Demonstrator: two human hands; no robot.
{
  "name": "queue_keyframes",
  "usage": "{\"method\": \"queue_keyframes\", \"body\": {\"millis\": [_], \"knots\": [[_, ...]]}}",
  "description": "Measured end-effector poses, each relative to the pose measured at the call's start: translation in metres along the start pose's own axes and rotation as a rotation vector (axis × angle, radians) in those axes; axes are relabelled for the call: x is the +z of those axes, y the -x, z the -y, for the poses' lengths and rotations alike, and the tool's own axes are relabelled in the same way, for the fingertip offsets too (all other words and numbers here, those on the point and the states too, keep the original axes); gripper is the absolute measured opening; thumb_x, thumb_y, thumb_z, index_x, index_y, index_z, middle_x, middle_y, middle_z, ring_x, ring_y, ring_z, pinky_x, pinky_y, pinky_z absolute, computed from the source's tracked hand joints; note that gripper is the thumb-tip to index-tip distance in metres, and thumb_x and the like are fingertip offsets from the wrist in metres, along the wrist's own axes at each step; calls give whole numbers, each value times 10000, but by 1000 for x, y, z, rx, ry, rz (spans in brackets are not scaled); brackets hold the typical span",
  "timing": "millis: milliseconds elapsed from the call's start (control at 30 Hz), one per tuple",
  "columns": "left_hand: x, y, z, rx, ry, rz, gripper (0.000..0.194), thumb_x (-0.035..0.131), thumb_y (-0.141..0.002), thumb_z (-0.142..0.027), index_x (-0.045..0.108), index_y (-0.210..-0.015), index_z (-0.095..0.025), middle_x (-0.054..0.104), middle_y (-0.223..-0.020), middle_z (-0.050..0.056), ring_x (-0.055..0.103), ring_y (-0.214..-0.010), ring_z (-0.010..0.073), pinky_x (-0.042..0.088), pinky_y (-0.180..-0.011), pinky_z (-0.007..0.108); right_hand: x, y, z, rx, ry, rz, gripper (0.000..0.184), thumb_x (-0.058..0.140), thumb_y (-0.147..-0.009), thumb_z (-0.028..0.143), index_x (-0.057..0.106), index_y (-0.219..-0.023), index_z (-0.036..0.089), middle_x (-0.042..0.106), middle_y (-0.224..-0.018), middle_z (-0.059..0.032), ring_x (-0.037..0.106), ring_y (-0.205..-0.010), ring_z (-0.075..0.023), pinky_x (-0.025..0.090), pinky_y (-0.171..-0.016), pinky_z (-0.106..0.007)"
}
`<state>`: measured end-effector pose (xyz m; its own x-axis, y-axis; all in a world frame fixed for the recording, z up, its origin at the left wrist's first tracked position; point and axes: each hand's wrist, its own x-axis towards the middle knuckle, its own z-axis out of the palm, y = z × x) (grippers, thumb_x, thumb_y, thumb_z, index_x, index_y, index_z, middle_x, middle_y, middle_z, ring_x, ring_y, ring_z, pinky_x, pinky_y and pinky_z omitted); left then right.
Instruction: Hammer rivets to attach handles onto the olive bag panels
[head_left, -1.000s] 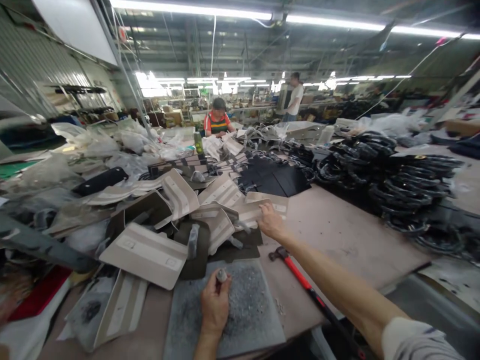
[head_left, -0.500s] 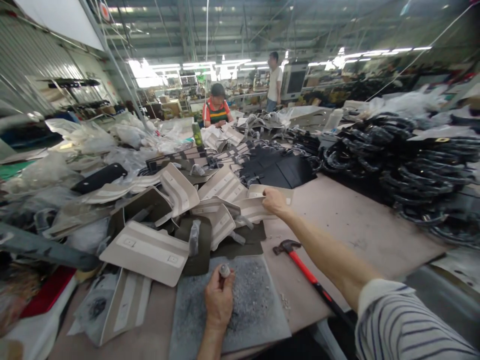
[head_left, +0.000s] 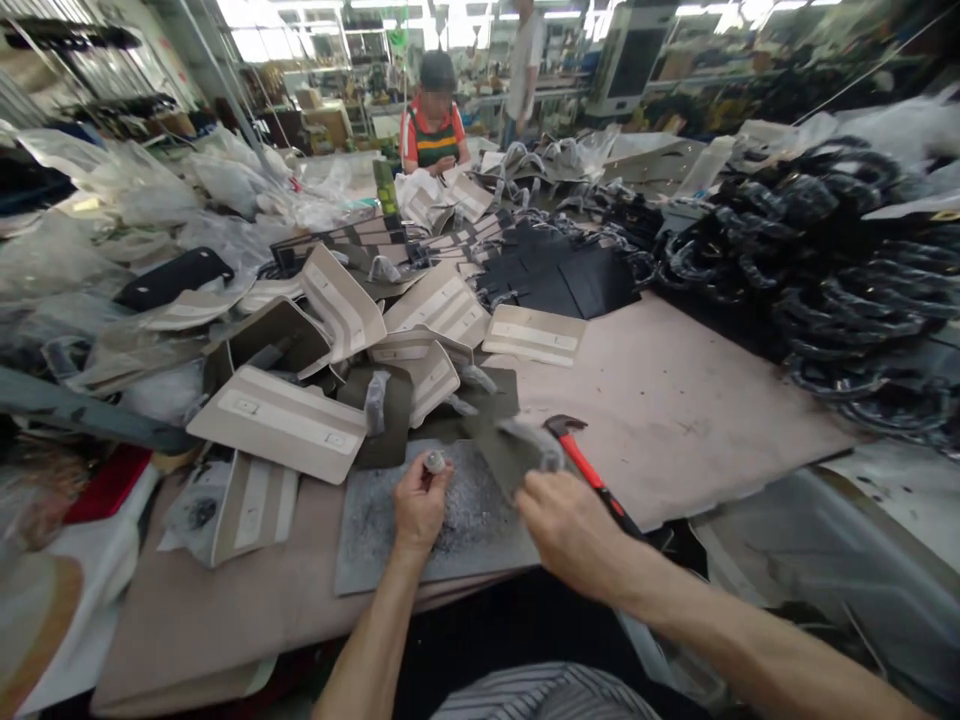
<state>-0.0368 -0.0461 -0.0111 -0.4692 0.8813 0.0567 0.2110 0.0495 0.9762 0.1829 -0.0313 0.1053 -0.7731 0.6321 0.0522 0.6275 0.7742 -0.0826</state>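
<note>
My left hand [head_left: 420, 508] is closed around a short metal cylinder [head_left: 434, 461], its round end facing up, above a grey, marked work mat [head_left: 371, 545]. My right hand [head_left: 568, 525] grips the near edge of an olive bag panel [head_left: 496, 455], blurred by motion, with a plastic-wrapped handle [head_left: 531, 440] on its upper face. The panel slants over the mat's right side. Just beyond the right hand lies a hammer [head_left: 589, 465] with a red and black handle, partly hidden by that hand.
Beige-striped panels [head_left: 281, 420] lie heaped at left, and one flat panel [head_left: 534, 335] rests beyond the hammer. Black panels [head_left: 559, 270] and wrapped black handles [head_left: 840, 290] are piled at the back and right. A person [head_left: 435, 125] sits across the table.
My right hand has drawn back from the far panels toward me, bringing a panel with it over the mat. My left hand still holds the metal cylinder. The view has tilted down.
</note>
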Motion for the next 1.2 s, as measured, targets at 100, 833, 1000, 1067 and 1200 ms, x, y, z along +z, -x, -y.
{"method": "queue_keyframes", "body": {"millis": [100,833,1000,1067,1200], "knots": [[-1,1,1,8,31,15,265,714,-767,-318,687,-995,-183,762,-912,52,719,-856,201,562,-832,308,45,30,46,-98,-24,161,135,542,-778,91,618,-879,139,592,-879,-114,549,-795,-234,413,-715,-368],[53,-11,-14,-78,278,200,260,710,-792,-304,610,-987,-164,754,-887,68,710,-828,174,544,-802,303,30,33,29,439,-644,-170,216,522,-932,289,611,-1087,168,606,-993,-90,567,-920,-211,425,-796,-320],[56,-11,-12,-73,238,212,236,698,-811,-306,611,-989,-178,753,-898,57,706,-838,171,536,-811,296,59,34,26,475,-750,15,240,480,-952,317,594,-1108,174,645,-965,-66,593,-844,-179,391,-727,-283],[57,-11,-12,-68,212,223,220,689,-819,-303,612,-985,-182,752,-891,51,700,-821,166,535,-794,288,66,33,37,470,-744,63,240,416,-975,323,602,-931,177,640,-817,-36,575,-726,-159,336,-641,-278],[57,-10,-16,-56,170,232,188,675,-831,-309,623,-957,-179,747,-882,50,688,-806,160,529,-772,277,67,29,46,506,-727,56,299,409,-973,360,561,-783,186,594,-682,-8,517,-612,-139,252,-574,-290]]}}
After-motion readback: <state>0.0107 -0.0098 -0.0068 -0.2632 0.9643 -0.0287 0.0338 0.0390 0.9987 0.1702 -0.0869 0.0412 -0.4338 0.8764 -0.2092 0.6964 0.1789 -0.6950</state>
